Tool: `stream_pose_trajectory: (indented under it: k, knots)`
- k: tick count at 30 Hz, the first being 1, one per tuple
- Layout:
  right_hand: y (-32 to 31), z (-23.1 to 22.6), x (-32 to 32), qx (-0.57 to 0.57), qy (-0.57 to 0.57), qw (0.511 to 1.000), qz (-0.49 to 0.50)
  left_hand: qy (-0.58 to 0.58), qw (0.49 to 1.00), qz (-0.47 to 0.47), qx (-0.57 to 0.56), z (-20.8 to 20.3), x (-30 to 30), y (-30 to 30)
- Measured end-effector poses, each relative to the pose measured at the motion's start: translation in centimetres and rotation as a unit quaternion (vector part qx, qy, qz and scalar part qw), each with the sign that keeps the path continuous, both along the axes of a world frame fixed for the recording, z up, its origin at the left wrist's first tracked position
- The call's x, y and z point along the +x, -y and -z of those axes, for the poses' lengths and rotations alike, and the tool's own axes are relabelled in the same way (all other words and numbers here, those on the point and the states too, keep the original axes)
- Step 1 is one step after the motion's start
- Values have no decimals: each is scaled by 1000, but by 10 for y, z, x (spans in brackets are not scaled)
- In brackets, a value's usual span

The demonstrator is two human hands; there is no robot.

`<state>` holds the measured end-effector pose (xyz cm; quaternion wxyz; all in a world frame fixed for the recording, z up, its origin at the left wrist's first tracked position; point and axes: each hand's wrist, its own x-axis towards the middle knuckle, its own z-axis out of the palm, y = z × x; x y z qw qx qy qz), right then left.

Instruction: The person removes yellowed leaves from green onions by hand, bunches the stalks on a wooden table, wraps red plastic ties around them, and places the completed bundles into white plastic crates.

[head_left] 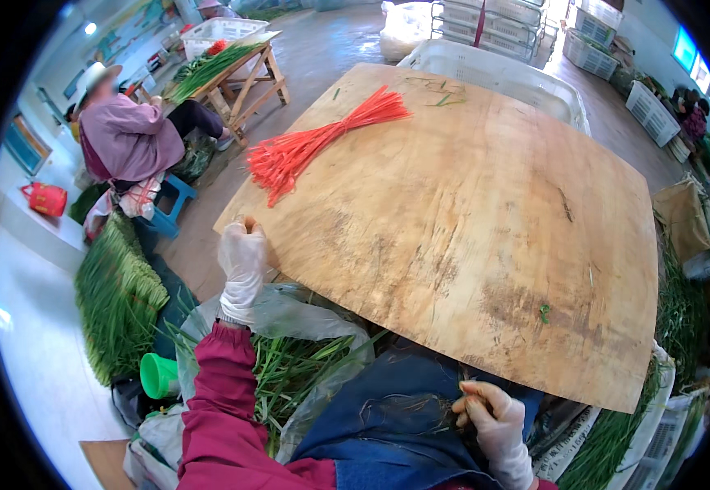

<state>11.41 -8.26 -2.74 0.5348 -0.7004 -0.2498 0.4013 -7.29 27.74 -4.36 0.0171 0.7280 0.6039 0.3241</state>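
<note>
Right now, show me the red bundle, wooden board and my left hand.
Red bundle (339, 129): head view, its narrow waist.
Wooden board (469, 229): head view, bare middle.
Left hand (241, 263): head view, gloved middle.

Some kinda produce workshop, tbh: stacked plastic crates (490, 23) up top, bundled greens (116, 302) left, seated co-worker (130, 137) upper left, big wooden worktop (469, 220) mid-frame.

Left hand (242, 260): fingers curled, grip unclear. Below it, greens (294, 371) were partly hidden by sleeve (223, 371) and clear bag (326, 314). Right hand (494, 418): wisp at fingertips was too small to identify; forearm ran off the lower edge. Far beyond left hand, a person (218, 10) was cut off above.
</note>
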Motion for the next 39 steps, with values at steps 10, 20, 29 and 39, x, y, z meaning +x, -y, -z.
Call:
stream_pose_trajectory:
  k: [10, 20, 29, 39]
  knots:
    - [-81, -23, -2, 12, -71, 993, -92, -38, 997, 11, 69, 20, 3, -37]
    - [-216, -24, -3, -3, -206, 976, -72, 288, 917, 182, -207, -32, 33, 122]
    - [-228, -13, 17, 0, -216, 974, -62, 106, 926, 357, -62, -19, 42, 49]
    - [-183, -37, 29, -10, -235, 971, -41, -272, 948, 145, 82, 2, 112, -123]
